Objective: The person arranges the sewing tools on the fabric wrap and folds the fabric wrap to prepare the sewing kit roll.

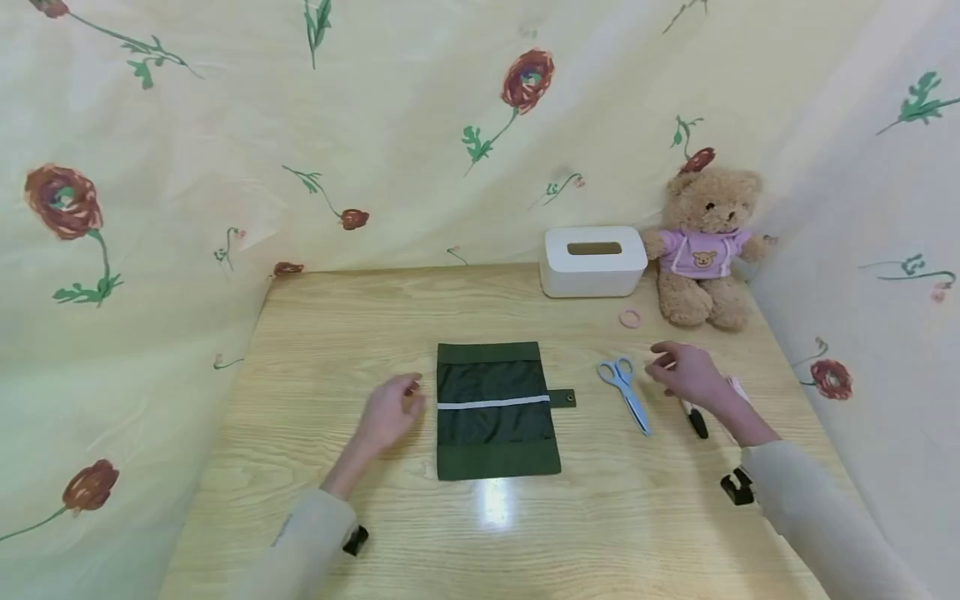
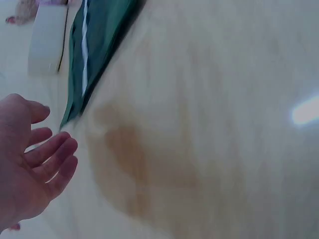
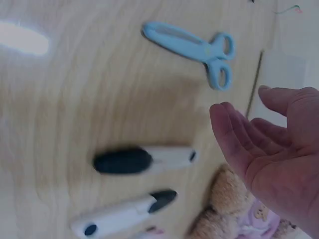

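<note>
A dark green fabric case (image 1: 491, 425) lies unfolded on the table, with a white band across its middle and a snap tab at its right edge. Just left of it, my left hand (image 1: 392, 410) hovers with loosely bent fingers and nothing in them. Light blue scissors (image 1: 625, 393) lie right of the case, handles away from me. Beside them my right hand (image 1: 688, 372) is held above the table, fingers relaxed and holding nothing. Under and near it are a white pen with a black cap (image 3: 122, 161) and a second white-and-black pen-like item (image 3: 117, 217), partly hidden by the hand in the head view.
At the back right stands a white tissue box (image 1: 592, 279), with a teddy bear (image 1: 705, 250) in a purple top sitting next to it. A small pink ring (image 1: 630, 318) lies in front of them. Flowered cloth (image 1: 375, 125) hangs behind the wooden table (image 1: 330, 333) and along its sides.
</note>
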The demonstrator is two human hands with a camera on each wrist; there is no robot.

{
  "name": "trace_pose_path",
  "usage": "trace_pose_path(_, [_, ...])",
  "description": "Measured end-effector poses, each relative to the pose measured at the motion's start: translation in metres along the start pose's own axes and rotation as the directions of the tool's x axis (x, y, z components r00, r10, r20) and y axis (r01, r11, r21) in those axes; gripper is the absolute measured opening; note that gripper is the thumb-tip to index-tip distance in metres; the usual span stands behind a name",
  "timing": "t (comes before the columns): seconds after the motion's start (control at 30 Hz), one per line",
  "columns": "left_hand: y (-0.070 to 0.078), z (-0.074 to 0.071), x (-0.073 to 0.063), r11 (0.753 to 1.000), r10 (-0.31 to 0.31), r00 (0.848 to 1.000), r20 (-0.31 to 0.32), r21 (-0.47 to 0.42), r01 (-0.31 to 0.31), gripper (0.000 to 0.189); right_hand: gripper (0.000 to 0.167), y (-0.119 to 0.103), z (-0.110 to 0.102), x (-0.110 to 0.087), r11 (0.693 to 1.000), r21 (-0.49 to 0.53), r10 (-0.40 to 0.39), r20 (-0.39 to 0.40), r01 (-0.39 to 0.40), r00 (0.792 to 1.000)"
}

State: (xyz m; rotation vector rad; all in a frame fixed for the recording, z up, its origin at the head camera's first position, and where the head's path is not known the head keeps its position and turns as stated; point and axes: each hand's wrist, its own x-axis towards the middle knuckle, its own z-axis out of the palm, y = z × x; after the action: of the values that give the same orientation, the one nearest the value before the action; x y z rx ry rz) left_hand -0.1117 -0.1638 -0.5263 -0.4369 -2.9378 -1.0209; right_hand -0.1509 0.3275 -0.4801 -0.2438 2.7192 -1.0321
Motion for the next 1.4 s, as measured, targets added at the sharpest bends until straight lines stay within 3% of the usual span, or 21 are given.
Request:
trace_pose_path(0.17, [0.008,0.033,-0.012,0.997,0.054,0.998,0.024,-0.058,-0.053,0.042,0.061,0.005,0.016,0.009,0.993,0.082,0.075,0.079,-0.082,0.994])
trace_pose_path(0.3, [0.009,0.042,-0.016,0.996,0.052,0.999,-0.003,-0.077,-0.052,0.046,0.067,0.004,0.021,0.015,0.992,0.08,0.086,0.116,-0.095,0.99])
trace_pose_path(0.53, [0.005,0.047,-0.015,0.993,0.091,0.996,-0.02,-0.067,-0.092,0.047,0.075,0.004,0.026,0.02,0.992,0.05,0.107,0.128,-0.114,0.986])
trace_pose_path(0.87, [0.0,0.055,-0.019,0.993,0.08,0.996,-0.04,-0.081,-0.083,0.038,0.073,0.01,0.035,0.019,0.99,0.073,0.111,0.104,-0.119,0.988])
trace_pose_path(1.4, [0.001,0.053,-0.019,0.993,0.068,0.997,-0.046,-0.095,-0.073,0.037,0.067,0.01,0.043,0.015,0.987,0.114,0.109,0.041,-0.113,0.993])
